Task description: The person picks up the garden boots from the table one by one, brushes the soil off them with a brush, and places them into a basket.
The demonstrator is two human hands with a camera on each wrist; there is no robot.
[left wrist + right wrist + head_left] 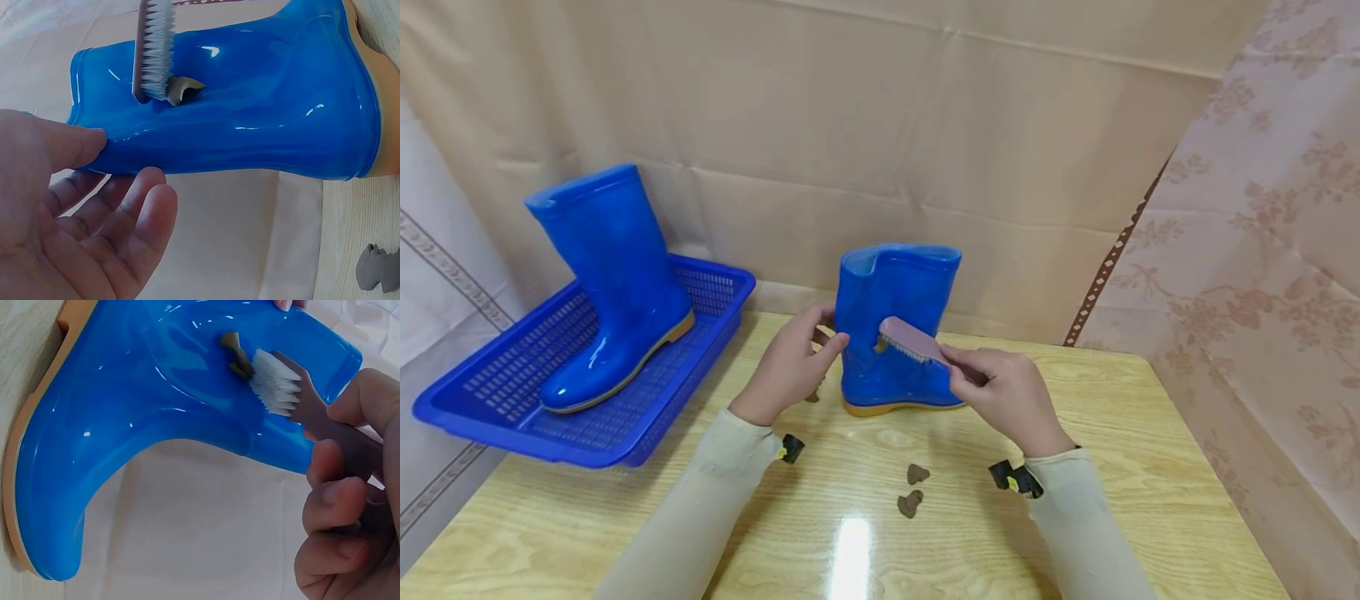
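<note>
A blue rain boot (895, 292) with a yellow sole stands upright on the table, toe to the right. My left hand (793, 358) holds the back of its shaft, thumb (87, 147) on the near side and fingers around the back edge. In my right hand (1007, 387) is a scrubbing brush (913, 340) with a pinkish back, gripped by the handle. Its white bristles (275, 384) meet a curled brown clump (184, 89) on the shaft's side. Part of the boot's toe is hidden behind the right hand in the head view.
Brown pieces (910, 503) lie on the wooden table (820, 517) in front of the boot, and another clump (378, 269) lies near its heel. At the left, a blue plastic basket (700, 367) holds a second blue boot (617, 250). A beige curtain (880, 125) hangs behind.
</note>
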